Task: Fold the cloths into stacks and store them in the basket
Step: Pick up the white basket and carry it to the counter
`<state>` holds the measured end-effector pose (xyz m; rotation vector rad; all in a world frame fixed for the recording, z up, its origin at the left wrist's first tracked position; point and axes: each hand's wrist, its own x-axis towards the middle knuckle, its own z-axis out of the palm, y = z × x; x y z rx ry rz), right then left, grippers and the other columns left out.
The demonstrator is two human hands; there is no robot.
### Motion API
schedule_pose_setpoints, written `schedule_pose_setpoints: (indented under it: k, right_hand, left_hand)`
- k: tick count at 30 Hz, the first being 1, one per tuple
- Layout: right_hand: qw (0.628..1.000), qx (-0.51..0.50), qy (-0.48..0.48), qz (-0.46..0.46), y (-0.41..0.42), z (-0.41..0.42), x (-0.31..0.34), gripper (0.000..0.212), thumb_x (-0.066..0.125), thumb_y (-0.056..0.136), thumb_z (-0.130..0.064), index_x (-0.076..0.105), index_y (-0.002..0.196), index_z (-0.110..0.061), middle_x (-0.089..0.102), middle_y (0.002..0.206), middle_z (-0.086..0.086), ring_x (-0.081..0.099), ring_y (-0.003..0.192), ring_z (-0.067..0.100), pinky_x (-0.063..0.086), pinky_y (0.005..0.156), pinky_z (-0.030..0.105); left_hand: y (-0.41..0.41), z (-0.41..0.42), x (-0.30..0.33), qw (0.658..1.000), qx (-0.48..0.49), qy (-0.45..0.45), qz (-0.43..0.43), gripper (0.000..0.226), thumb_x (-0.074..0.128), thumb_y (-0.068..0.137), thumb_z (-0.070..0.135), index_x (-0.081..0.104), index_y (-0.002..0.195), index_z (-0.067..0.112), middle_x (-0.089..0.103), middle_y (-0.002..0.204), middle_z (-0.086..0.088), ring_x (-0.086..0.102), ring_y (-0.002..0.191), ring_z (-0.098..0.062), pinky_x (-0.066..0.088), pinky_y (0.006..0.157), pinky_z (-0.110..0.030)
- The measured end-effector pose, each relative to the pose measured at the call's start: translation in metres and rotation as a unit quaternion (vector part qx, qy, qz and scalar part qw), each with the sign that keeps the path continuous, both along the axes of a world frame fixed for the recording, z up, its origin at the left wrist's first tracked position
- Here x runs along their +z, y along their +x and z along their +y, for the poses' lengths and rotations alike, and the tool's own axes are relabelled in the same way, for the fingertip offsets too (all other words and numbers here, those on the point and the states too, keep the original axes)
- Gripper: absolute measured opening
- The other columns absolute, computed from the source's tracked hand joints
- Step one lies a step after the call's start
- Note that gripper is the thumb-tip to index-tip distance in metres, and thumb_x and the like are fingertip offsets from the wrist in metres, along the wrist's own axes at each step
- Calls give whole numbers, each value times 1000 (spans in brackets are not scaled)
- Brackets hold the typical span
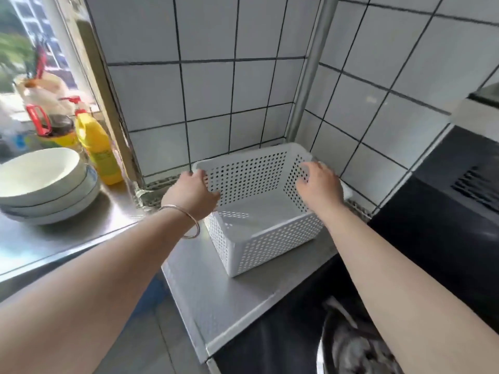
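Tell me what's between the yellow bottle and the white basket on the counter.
In the head view, only the left hand, which sits at the white basket's left rim, a strip of bare metal counter and tiled wall lie between it and the yellow bottle.
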<state>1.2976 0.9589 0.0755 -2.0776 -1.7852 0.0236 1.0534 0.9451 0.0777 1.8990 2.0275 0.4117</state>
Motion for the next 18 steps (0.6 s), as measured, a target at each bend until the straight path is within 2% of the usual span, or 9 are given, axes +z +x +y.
schedule_pose_setpoints:
  k: [3,5,7,9,11,13,15,18]
  right_hand:
    - [1000,0,-8,-7,25,45,-8,38,48,89,-18,52,126,-12,55,126,12,48,117,31,42,93,37]
    - [1000,-11,-7,2,42,66,-14,36,49,88,-18,54,123,-14,56,123,12,47,116,31,42,91,37]
    - [999,-34,-5,-12,58,86,-22,33,51,87,-18,57,118,-10,57,120,15,46,115,33,42,90,38]
    - [998,-58,2,-33,70,104,-30,30,53,86,-18,58,111,-5,57,117,19,46,112,35,41,88,39]
    - [997,-70,-5,-30,77,118,-38,31,53,86,-18,56,113,-2,55,118,22,45,113,36,41,89,41]
    - [997,-73,-23,0,83,128,-48,36,53,87,-17,52,120,-2,52,121,23,45,115,37,41,91,42]
    - [995,-83,-36,37,88,135,-57,37,52,88,-15,50,123,-3,51,122,22,48,113,37,42,90,41]
    - [990,-121,-63,46,93,144,-65,32,51,90,-18,53,117,-1,56,116,22,55,105,38,46,83,40]
  left_hand:
    - [6,26,-15,994,101,11,-42,65,58,81,38,32,137,18,36,134,-15,41,123,-35,38,103,-43]
    - [8,38,-27,980,171,12,-102,72,61,80,36,27,141,18,31,138,-16,37,126,-36,33,106,-43]
    - [13,48,-37,949,249,-4,-193,75,63,80,32,25,142,14,28,141,-19,39,127,-36,33,107,-42]
    - [15,59,-51,903,325,-15,-282,69,64,81,29,31,138,7,36,139,-21,44,123,-36,37,102,-40]
    - [16,68,-66,871,369,-13,-325,55,61,82,31,47,125,0,55,123,-22,56,107,-35,43,85,-36]
    - [21,74,-76,878,355,-18,-320,37,51,86,35,60,95,1,63,90,-18,57,77,-33,37,64,-32]
    - [27,77,-80,894,329,-26,-303,39,41,92,37,56,74,6,55,73,-16,49,65,-29,33,57,-32]
    - [31,79,-84,884,339,-14,-321,42,38,93,38,52,68,7,49,66,-16,44,59,-27,33,56,-31]
